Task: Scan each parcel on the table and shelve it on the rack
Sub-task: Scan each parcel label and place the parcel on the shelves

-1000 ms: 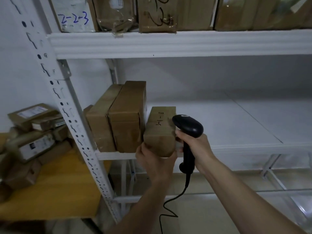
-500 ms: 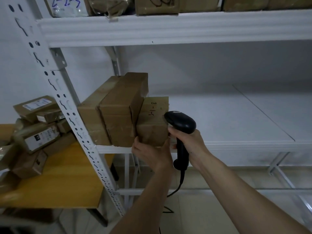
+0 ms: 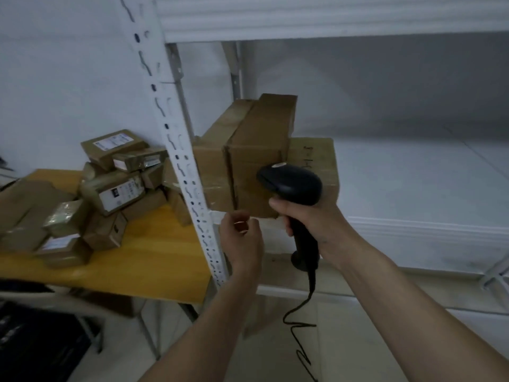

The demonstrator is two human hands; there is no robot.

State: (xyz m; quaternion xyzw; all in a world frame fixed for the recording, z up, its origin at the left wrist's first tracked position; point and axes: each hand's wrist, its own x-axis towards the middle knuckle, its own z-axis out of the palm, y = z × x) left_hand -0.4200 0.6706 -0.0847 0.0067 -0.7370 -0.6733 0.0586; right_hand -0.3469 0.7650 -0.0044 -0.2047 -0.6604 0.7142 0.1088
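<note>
Three brown cardboard parcels stand side by side at the left end of the white rack shelf: a left one, a taller middle one, and a lower right one with handwriting on top. My right hand grips a black corded barcode scanner in front of the right parcel. My left hand hovers just below the shelf edge, fingers loosely curled, holding nothing. A heap of several parcels lies on the yellow table at the left.
A white perforated rack upright stands between the table and the shelf. The scanner cable dangles toward the tiled floor. The shelf stretches bare to the right of the parcels. A dark object sits under the table at lower left.
My left hand has let go of the right parcel and drawn back below the shelf edge. The parcel now rests on the shelf. My view has swung left and down toward the table.
</note>
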